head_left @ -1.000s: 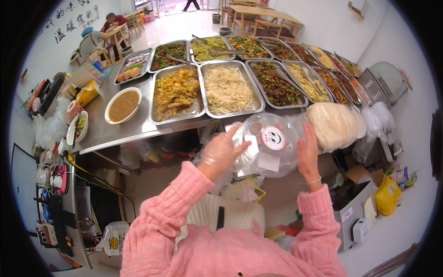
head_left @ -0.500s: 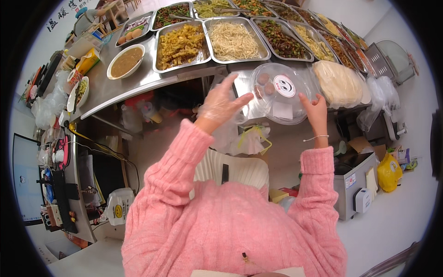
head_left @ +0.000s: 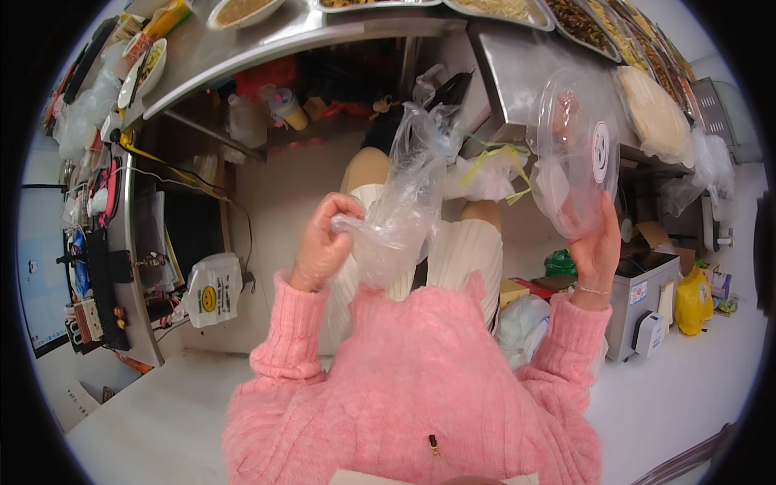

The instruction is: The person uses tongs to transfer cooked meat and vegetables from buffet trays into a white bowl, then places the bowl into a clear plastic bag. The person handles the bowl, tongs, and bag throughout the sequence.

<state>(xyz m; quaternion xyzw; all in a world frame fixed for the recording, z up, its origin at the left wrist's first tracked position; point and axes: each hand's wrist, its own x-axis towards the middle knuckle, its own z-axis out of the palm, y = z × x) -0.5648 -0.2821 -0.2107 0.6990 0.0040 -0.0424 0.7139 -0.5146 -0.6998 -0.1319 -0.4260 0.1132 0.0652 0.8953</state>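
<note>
A thin clear plastic bag (head_left: 416,182) hangs crumpled above my lap, and the closed fingers of my left hand (head_left: 315,246) pinch its near edge. On the right, my right hand (head_left: 596,242) grips the lower edge of a round clear takeaway container (head_left: 550,174). It is tilted up almost on its side, beside the steel counter's corner. A round smiling-face sticker (head_left: 600,152) is on its lid. Some reddish-brown food (head_left: 566,109) shows through the plastic near the top; its kind is hard to make out.
Steel trays of cooked food (head_left: 582,28) line the far counter (head_left: 517,69). A bagged pale stack (head_left: 656,109) lies right of the container. White bags with yellow-green ties (head_left: 485,174) hang under the counter edge. A cluttered desk (head_left: 133,267) stands left, a grey bin (head_left: 622,303) right.
The container has been raised off the counter and tipped up in my right hand. My left hand has come down from beside it and now grips the plastic bag. The view has tilted downward.
</note>
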